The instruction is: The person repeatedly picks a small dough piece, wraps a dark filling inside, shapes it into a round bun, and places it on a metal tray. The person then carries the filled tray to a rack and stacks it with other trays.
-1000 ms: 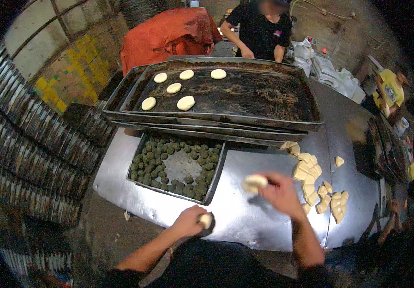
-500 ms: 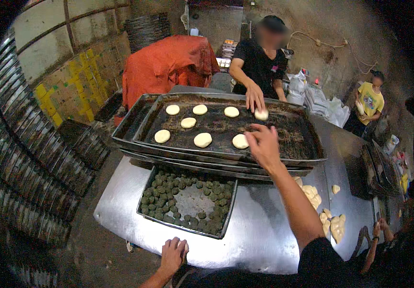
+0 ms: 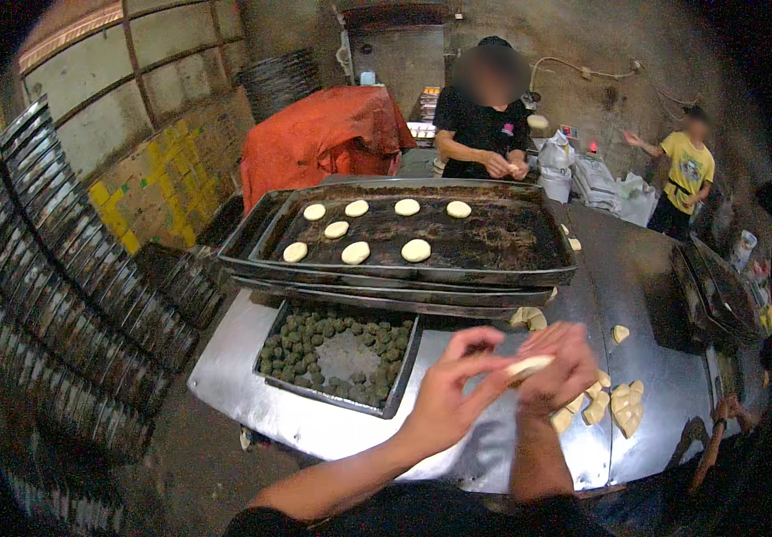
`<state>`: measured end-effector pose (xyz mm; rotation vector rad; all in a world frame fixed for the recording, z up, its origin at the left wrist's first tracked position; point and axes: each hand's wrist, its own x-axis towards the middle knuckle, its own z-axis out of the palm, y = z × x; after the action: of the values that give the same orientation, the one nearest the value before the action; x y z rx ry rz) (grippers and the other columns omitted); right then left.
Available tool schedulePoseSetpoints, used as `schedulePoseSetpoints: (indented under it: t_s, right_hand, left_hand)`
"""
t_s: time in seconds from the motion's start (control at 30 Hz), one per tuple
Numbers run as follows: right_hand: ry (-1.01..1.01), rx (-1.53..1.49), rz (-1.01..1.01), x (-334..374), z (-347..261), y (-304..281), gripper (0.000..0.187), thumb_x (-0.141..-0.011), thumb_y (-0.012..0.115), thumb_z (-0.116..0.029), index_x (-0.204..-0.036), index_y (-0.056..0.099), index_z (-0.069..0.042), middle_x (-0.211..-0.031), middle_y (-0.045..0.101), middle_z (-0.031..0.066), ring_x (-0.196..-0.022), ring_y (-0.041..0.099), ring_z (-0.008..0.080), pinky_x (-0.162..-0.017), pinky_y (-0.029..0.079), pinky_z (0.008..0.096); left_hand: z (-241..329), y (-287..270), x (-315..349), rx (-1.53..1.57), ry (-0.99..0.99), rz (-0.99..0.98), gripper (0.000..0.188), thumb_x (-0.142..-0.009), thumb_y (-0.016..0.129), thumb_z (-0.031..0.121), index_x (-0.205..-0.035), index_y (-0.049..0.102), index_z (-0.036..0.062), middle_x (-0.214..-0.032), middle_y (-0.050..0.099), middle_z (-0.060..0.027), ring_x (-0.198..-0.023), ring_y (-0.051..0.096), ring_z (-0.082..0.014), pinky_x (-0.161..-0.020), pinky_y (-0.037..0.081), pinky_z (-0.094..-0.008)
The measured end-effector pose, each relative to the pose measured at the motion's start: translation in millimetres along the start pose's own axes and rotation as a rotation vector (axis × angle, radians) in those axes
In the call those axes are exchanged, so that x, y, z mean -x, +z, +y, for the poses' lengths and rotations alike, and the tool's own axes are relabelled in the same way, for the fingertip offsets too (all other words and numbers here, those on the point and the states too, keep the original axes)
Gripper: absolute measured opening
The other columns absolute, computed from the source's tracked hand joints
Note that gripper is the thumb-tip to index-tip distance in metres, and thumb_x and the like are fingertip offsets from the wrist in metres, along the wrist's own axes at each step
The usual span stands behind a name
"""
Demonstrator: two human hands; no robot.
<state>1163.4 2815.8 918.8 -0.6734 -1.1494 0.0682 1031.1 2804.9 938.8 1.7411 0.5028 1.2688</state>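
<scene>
A flattened piece of pale dough (image 3: 529, 366) is pinched between my two hands above the near side of the metal table. My left hand (image 3: 457, 394) has its thumb and fingers closed on the dough's left edge. Against its other side presses my right hand (image 3: 565, 362), its fingers bent and slightly blurred. Loose dough lumps (image 3: 626, 409) lie on the table just right of my hands. To the left, a shallow metal tray (image 3: 392, 407) holds many dark green balls (image 3: 296, 340). Beyond it, several round dough discs (image 3: 416, 251) lie on a dark baking tray (image 3: 493, 246).
The baking tray tops a stack. Across it stands a co-worker in black (image 3: 484, 134), both hands together. A person in yellow (image 3: 686, 166) reaches out an arm at far right. Tray racks (image 3: 72, 268) line the left; an orange cover (image 3: 323, 139) stands behind.
My right hand has come back from the baking tray, and my left has risen from the table's near edge to meet it on the dough. The co-worker's hand has withdrawn from the tray.
</scene>
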Motion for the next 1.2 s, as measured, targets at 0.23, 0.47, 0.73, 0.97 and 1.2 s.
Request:
schedulePoseSetpoints:
  t_s: [0.23, 0.47, 0.73, 0.97, 1.2]
  right_hand:
    - [0.291, -0.540, -0.082, 47.3, -49.8, 15.1, 0.047, -0.106, 0.047, -0.030, -0.065, 0.040, -0.008, -0.061, 0.046, 0.0034, -0.047, 0.036, 0.0130, -0.044, 0.028, 0.0302]
    - [0.592, -0.117, -1.327, 132.5, 2.0, 57.4, 0.018, -0.078, 0.078, -0.008, -0.095, 0.076, -0.002, -0.099, 0.072, 0.0098, -0.093, 0.067, 0.0208, -0.086, 0.052, 0.0351]
    - [0.220, 0.356, -1.190, 193.3, 182.2, 248.0, 0.040, -0.084, 0.066, -0.013, -0.123, 0.068, -0.006, -0.115, 0.070, 0.0187, -0.096, 0.068, 0.0346, -0.085, 0.055, 0.0422]
    - [0.204, 0.553, -1.295, 209.0, 209.7, 300.4, 0.035, -0.084, 0.072, -0.021, -0.116, 0.071, -0.007, -0.104, 0.068, 0.0193, -0.100, 0.063, 0.0374, -0.090, 0.052, 0.0484]
    - [-0.042, 0.351, -0.985, 170.9, 64.7, 218.6, 0.028, -0.083, 0.077, -0.028, -0.106, 0.075, -0.012, -0.102, 0.068, 0.0082, -0.095, 0.062, 0.0275, -0.083, 0.048, 0.0396]
  left_hand:
    - [-16.0, -4.6, 14.4, 0.492, -0.241, 0.383, 0.076, -0.106, 0.032, 0.059, -0.051, 0.042, 0.0083, -0.049, 0.042, -0.0025, -0.046, 0.038, -0.0115, -0.046, 0.029, -0.0302]
    - [-94.2, -144.5, 158.6, 0.443, -0.991, 0.523, 0.031, -0.101, 0.062, 0.031, -0.117, 0.060, 0.0044, -0.104, 0.069, -0.0104, -0.091, 0.067, -0.0170, -0.078, 0.054, -0.0282]
    - [-122.0, -212.8, 293.1, 0.845, -1.031, 0.963, 0.043, -0.092, 0.068, 0.015, -0.131, 0.058, -0.0001, -0.121, 0.067, -0.0135, -0.110, 0.066, -0.0230, -0.093, 0.057, -0.0353]
    - [-133.4, -263.0, 264.0, 0.743, -0.894, 1.029, 0.042, -0.096, 0.052, 0.005, -0.136, 0.053, -0.0047, -0.116, 0.069, -0.0150, -0.100, 0.069, -0.0250, -0.085, 0.060, -0.0342]
    - [-131.7, -243.5, 148.8, 0.703, -0.692, 0.920, 0.032, -0.105, 0.052, 0.018, -0.130, 0.058, -0.0007, -0.119, 0.066, -0.0119, -0.097, 0.068, -0.0228, -0.085, 0.060, -0.0363]
